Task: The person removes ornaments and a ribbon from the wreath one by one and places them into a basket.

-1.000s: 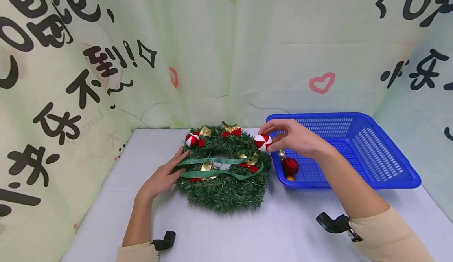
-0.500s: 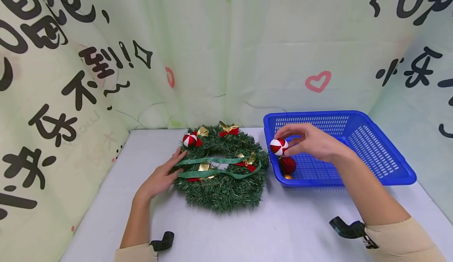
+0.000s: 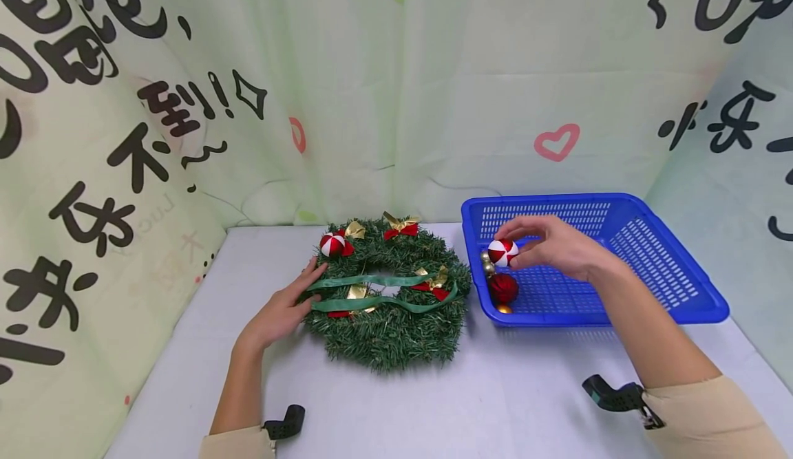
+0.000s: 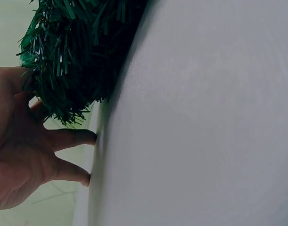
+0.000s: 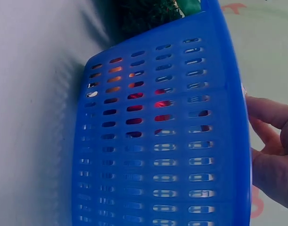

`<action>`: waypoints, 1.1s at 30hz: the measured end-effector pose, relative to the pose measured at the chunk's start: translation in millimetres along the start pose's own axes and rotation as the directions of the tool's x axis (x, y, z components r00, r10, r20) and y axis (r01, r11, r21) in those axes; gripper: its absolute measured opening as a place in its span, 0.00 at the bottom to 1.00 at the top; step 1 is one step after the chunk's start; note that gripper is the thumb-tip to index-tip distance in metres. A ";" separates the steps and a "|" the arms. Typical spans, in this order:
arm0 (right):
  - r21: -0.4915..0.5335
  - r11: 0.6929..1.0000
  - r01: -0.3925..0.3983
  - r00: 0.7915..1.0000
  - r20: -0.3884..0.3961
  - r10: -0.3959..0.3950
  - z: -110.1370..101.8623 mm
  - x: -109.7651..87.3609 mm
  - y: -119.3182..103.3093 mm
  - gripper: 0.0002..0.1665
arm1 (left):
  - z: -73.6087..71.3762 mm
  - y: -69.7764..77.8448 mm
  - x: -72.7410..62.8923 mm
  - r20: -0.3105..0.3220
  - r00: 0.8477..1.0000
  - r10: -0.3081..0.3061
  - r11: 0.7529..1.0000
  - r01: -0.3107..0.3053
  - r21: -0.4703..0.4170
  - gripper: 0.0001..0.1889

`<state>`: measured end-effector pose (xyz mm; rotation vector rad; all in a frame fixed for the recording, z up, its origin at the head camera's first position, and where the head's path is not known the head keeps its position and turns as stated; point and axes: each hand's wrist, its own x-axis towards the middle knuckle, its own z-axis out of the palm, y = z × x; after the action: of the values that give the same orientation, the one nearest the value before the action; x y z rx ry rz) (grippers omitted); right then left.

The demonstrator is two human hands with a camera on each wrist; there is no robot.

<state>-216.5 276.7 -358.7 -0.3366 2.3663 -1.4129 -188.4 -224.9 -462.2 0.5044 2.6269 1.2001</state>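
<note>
The right hand [image 3: 554, 247] pinches a red-and-white striped ball ornament [image 3: 502, 252] between thumb and fingertips, over the left end of the blue basket [image 3: 694, 294]. In the right wrist view the basket wall [image 5: 214, 155] hides most of what that hand holds. A green wreath [image 3: 390, 338] with red-and-gold bows lies on the table, and a similar striped ball [image 3: 332, 244] sits at its upper left. The left hand [image 3: 281, 314] rests against the wreath's left edge; in the left wrist view its fingers [image 4: 70, 139] are spread, two reaching down to the table.
Inside the basket's left end lie a dark red ball [image 3: 503, 287], small gold balls [image 3: 487, 265] and an orange-gold one [image 3: 504, 310]. Two green ribbon strands [image 3: 372, 303] cross the wreath. Behind the table hangs a printed curtain [image 3: 434, 101].
The right hand has carried the striped ball from the wreath's right edge rightward to over the basket. The left hand has stayed at the wreath's edge.
</note>
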 end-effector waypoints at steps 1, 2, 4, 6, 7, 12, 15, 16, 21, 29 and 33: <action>-0.008 1.000 -0.003 1.000 -0.004 0.003 0.0 0.7 1.3 0.30 | 0.1 0.0 0.0 -0.001 1.000 0.001 1.000 -0.001 0.000 0.36; -0.015 1.000 -0.008 1.000 -0.009 0.008 0.0 1.4 2.6 0.30 | 0.2 0.0 0.1 -0.002 1.000 0.001 1.000 -0.001 -0.001 0.36; -0.026 0.999 -0.021 1.000 -0.020 0.021 0.3 3.4 5.0 0.30 | 0.2 0.1 0.2 -0.004 1.000 0.003 1.000 -0.003 0.001 0.36; -0.033 0.999 -0.033 0.999 -0.032 0.032 1.2 5.5 6.5 0.30 | 0.0 -0.1 0.1 -0.004 1.000 0.004 1.000 -0.004 0.002 0.36; -0.034 0.999 -0.039 0.999 -0.038 0.038 1.6 6.6 7.0 0.31 | -0.1 -0.1 0.0 -0.004 1.000 0.004 1.000 -0.004 0.003 0.36; -0.005 0.998 -0.063 0.997 -0.041 0.063 2.4 12.9 9.3 0.32 | -0.3 0.0 0.0 -0.001 1.000 0.006 1.000 -0.006 -0.004 0.36; 0.020 0.997 -0.078 0.996 -0.029 0.079 2.6 16.5 10.4 0.31 | -0.1 0.1 0.2 -0.003 1.000 0.005 1.000 -0.005 -0.005 0.36; 0.027 0.996 -0.084 0.996 -0.024 0.085 2.5 17.7 11.2 0.31 | -0.1 0.3 0.2 -0.004 1.000 0.006 1.000 -0.006 -0.004 0.35; 0.037 0.994 -0.102 0.995 -0.005 0.102 3.8 23.2 15.5 0.31 | -0.1 1.2 -0.2 -0.002 1.000 0.007 1.000 -0.007 -0.006 0.35; 0.049 0.991 -0.125 0.992 0.008 0.124 6.9 30.0 20.5 0.32 | -0.7 1.4 -0.7 -0.011 1.000 0.007 1.000 -0.007 0.006 0.34; 0.048 0.991 -0.127 0.992 0.011 0.126 6.8 30.8 21.0 0.33 | -0.4 0.7 -0.1 -0.015 1.000 0.017 1.000 -0.017 0.013 0.34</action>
<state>-241.8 269.4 -385.9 -0.1749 2.2991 -1.4051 -188.2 -224.7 -461.4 0.5231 2.6496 1.1980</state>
